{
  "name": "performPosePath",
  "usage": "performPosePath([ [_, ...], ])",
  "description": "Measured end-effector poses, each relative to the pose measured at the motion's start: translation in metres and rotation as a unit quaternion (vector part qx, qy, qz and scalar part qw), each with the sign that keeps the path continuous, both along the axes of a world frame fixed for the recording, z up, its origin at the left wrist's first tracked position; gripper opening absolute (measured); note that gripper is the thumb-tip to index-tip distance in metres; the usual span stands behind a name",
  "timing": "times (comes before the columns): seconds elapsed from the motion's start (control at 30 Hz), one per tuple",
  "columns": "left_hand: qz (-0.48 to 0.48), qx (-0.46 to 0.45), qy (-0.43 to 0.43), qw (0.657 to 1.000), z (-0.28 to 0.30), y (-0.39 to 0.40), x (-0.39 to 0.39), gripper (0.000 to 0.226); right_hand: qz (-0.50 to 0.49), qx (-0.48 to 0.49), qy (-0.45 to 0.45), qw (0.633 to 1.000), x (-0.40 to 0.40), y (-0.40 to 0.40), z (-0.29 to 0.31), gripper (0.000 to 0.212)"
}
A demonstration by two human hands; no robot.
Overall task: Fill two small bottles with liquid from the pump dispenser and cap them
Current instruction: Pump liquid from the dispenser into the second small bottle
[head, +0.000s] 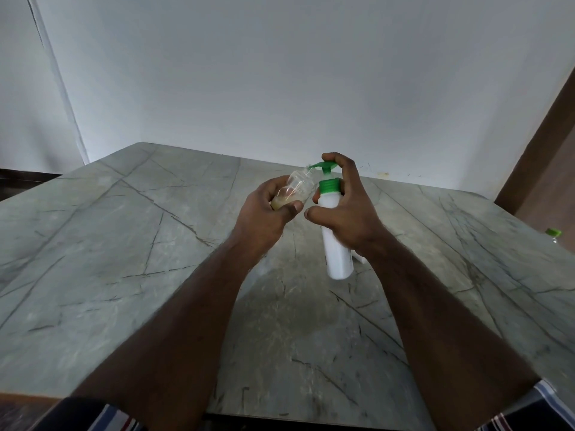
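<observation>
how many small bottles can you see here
2, one only in part. A clear small bottle with some yellowish liquid, uncapped, is held tilted in the left hand at the pump nozzle. What looks like a second, green-capped bottle sits at the table's right edge, mostly cut off.

Around the pump dispenser (336,231), held above the grey table (124,244), bare tabletop stretches left and toward the viewer. The left hand (267,209) and small bottle (295,189) crowd its nozzle side. Far right, a green-capped object (553,234) sits near the table edge.
</observation>
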State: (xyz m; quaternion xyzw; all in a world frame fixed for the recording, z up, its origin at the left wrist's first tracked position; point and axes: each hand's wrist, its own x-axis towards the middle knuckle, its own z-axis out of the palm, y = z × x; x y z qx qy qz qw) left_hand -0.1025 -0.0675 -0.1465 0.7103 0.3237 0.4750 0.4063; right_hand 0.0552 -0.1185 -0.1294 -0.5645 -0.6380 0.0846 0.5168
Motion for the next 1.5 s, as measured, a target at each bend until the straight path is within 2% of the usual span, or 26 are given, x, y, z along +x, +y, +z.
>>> performPosePath([
  [0.17, 0.0, -0.001, -0.002, 1.0, -0.0002, 0.0009, -0.0007, 0.05, -0.001, 0.005, 0.0, 1.0, -0.0003, -0.0014, 0.0007, 0.091],
  [0.43, -0.008, 0.004, -0.002, 1.0, -0.0017, 0.0007, -0.0007, 0.051, -0.012, 0.005, 0.017, 1.0, 0.0013, -0.0041, 0.0019, 0.076],
  [0.67, -0.001, 0.0, -0.007, 1.0, -0.0007, 0.0026, -0.0002, 0.05, 0.011, 0.005, 0.016, 1.0, -0.0029, -0.0027, 0.0005, 0.093],
  [0.87, 0.002, -0.001, -0.004, 1.0, -0.0008, 0.0017, 0.0004, 0.051, 0.006, 0.002, 0.012, 1.0, -0.0035, -0.0037, 0.0015, 0.092],
  [1.07, -0.013, -0.005, -0.007, 1.0, -0.0007, -0.0011, -0.0009, 0.052, -0.01, 0.004, 0.02, 1.0, 0.0002, -0.0046, 0.0008, 0.077],
  [1.33, -0.003, -0.007, -0.008, 1.0, -0.0008, 0.0022, -0.0002, 0.051, 0.007, -0.001, 0.008, 1.0, -0.0042, -0.0018, 0.0007, 0.095],
  [1.5, 0.002, -0.005, 0.002, 1.0, -0.0001, 0.0013, 0.0004, 0.052, 0.001, -0.001, 0.008, 1.0, -0.0034, -0.0029, 0.0015, 0.091],
])
